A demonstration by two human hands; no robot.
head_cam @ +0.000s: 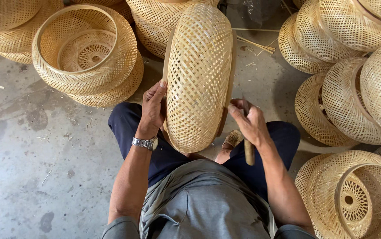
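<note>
Both hands (153, 108) (248, 121) raised apart, right fingers seemingly curled.

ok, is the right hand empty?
No. The right hand grips a wooden tool handle beside the woven bamboo basket, which the left hand steadies.

Woven basket (198, 79) stands on edge between knees; basket stacks (88, 53) apparently flank both sides.
</note>
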